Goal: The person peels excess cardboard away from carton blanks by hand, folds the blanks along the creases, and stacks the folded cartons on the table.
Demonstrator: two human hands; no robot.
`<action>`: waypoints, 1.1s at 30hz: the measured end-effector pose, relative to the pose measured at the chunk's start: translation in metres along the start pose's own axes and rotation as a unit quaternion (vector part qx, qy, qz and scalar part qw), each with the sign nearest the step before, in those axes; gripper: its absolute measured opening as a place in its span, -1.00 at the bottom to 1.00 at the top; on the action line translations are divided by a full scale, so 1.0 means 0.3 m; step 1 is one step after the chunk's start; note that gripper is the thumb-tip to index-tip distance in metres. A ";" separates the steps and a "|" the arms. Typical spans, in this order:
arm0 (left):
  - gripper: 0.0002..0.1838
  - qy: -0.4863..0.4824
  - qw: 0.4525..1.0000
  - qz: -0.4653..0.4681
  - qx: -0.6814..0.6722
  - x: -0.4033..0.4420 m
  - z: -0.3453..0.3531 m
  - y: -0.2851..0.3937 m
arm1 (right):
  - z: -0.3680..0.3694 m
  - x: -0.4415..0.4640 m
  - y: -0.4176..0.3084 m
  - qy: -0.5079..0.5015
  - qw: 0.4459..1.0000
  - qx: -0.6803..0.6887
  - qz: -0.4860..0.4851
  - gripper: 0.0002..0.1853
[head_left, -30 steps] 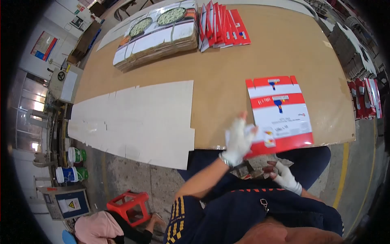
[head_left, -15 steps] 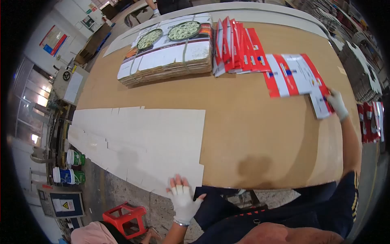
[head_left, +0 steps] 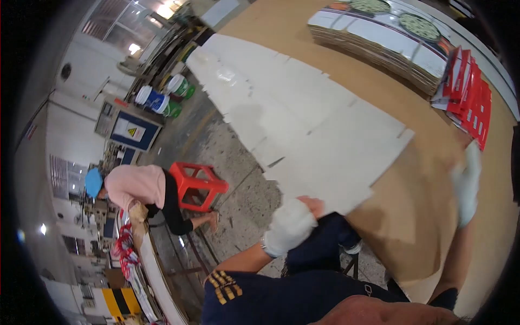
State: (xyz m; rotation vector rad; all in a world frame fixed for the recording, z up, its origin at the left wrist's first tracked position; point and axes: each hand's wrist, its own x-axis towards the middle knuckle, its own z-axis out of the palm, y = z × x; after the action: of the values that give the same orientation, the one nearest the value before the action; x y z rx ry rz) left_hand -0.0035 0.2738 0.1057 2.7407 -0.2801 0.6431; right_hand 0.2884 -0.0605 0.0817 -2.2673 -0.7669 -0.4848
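My left hand (head_left: 292,225), in a white fingerless glove, is at the near edge of the large white sheet (head_left: 319,124). Its fingers are curled closed; whatever they may hold is hidden. My right hand (head_left: 467,184), also gloved, is smeared by motion over the right part of the brown table surface (head_left: 403,200). Its fingers cannot be made out. Beyond it lies a fanned pile of red printed cardboard pieces (head_left: 472,103). Left of that pile sits a strapped stack of printed cardboard (head_left: 379,46) with food pictures on top.
At the left, a person in a pink top (head_left: 138,184) bends over beside a red plastic stool (head_left: 197,187). Paint-type buckets (head_left: 154,100) and a cabinet with a warning sign (head_left: 131,131) stand behind. A low work surface (head_left: 157,276) holds red items.
The view has swung left, bringing the bending person fully into sight. My left hand has gone from spread to curled. My right hand has come away from the flat red-and-white pieces, now out of sight.
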 end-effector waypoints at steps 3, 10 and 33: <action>-0.69 0.009 0.991 0.096 -0.093 -0.009 0.014 0.104 | -0.018 -0.199 -0.583 -0.293 0.933 0.036 -0.207 -0.56; -0.40 -0.137 0.987 0.083 0.005 -0.039 0.047 0.129 | -0.118 -0.721 -0.380 -0.071 0.987 -0.118 -0.078 -0.75; -0.60 -0.134 0.944 0.285 -0.097 -0.056 0.631 0.350 | -0.421 -1.398 -0.337 -0.049 0.968 -0.100 0.226 -0.38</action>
State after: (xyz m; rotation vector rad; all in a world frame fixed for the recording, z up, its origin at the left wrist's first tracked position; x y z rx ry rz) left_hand 0.0303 0.1131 -0.0365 2.5409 -1.1624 0.3371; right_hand -0.1093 -0.2524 -0.0022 -2.5691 -0.2328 -0.2413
